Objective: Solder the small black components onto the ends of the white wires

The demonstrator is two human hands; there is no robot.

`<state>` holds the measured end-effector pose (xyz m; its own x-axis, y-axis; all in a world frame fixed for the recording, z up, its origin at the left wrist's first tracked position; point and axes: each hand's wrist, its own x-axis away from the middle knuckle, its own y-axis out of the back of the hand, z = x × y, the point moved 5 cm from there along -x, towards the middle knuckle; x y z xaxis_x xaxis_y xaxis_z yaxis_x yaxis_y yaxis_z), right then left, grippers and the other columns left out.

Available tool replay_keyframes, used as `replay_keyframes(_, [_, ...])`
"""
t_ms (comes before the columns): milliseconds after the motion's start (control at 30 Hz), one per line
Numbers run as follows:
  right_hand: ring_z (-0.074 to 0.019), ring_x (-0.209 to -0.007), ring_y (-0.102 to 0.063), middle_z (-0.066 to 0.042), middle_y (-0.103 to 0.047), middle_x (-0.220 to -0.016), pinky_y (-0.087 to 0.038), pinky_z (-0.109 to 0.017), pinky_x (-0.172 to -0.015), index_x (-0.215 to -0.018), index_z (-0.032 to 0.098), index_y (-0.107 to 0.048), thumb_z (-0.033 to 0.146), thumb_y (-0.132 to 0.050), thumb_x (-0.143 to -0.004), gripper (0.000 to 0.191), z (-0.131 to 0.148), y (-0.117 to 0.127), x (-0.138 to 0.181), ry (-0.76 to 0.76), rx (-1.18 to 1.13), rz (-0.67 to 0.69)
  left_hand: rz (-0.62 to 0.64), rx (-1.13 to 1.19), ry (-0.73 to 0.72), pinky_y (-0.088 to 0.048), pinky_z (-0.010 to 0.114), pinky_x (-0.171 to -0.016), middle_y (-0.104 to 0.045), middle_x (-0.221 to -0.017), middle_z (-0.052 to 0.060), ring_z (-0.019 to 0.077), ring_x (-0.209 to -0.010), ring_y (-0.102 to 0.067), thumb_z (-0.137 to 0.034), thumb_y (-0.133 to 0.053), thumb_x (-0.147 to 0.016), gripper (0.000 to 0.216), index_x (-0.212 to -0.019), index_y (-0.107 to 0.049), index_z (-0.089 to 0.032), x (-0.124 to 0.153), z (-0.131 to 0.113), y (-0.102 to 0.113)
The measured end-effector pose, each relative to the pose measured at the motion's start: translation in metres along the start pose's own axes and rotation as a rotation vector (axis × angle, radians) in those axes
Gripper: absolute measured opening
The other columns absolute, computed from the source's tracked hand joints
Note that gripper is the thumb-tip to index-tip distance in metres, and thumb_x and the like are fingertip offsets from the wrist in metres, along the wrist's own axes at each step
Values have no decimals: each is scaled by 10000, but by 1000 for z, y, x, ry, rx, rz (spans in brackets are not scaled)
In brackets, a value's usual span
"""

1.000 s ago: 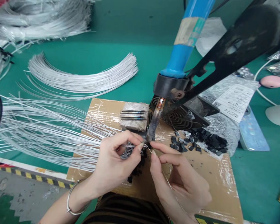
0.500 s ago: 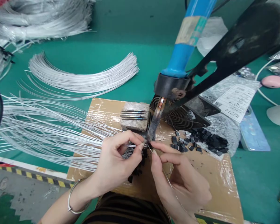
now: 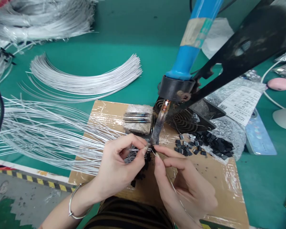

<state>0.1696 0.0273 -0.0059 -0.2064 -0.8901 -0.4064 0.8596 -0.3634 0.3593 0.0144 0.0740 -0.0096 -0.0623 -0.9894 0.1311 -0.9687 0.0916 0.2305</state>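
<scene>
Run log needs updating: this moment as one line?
left hand: pinching white wire near iron tip; right hand: holding thin wire; black pieces: at right

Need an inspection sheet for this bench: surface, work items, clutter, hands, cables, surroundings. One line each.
Surface: green mat with a cardboard sheet on it, dark specks on the cardboard.
Work items: blue iron in a black bracket, tip down; loose white wires; curved bundle; pile of small black parts.
Clutter: labelled plastic bag, pink object.
Hands: left hand pinches something too small to identify, close to the iron's tip; right hand pinches a thin wire.
Cables: black cable at left edge.
Surroundings: yellow-black striped edging, grey floor.
</scene>
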Motion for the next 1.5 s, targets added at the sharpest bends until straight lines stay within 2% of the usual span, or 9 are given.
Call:
replay_keyframes(333, [-167,-843,-853,-37,-859,-962,-675,-209,-778,-914,204,-710,0,-762,-891,213,-1,1,2,-1,-47,0,9,3,13,-428,245,-503,-780,-793,44,150,-628,-674,-146,-690,-861,123,-746,-710,-185,0,-5,1])
replay_keyframes(633, [-206,-735,-856,-41,-875,-938,-713,-252,-668,-906,231,-718,70,-770,-915,170,-1,1,0,-4,44,-7,-4,15,25,-463,238,-529,-778,-790,42,161,-664,-694,-149,-698,-853,119,-742,-709,-190,-1,-1,0])
replay_keyframes(933, [-192,-751,-856,-20,-862,-883,-695,-223,-685,-895,226,-718,40,-773,-901,194,0,0,-1,-4,12,-11,-4,17,20,-457,241,-521,-786,-799,49,166,-666,-699,-139,-700,-854,128,-739,-708,-191,1,-2,1])
replay_keyframes(1167, [-194,-829,-859,-35,-855,-916,-686,-230,-746,-930,210,-721,-17,-759,-884,234,-1,0,0,13,-44,-5,4,22,28,-454,251,-522,-773,-781,49,168,-652,-691,-147,-695,-857,129,-734,-700,-187,1,-1,0])
replay_keyframes(1500, [-165,-774,-849,-34,-863,-925,-677,-202,-750,-885,199,-715,43,-786,-895,171,-4,1,-1,12,19,-10,11,19,51,-437,248,-518,-794,-814,53,159,-643,-684,-163,-686,-856,121,-739,-711,-181,-2,1,-1])
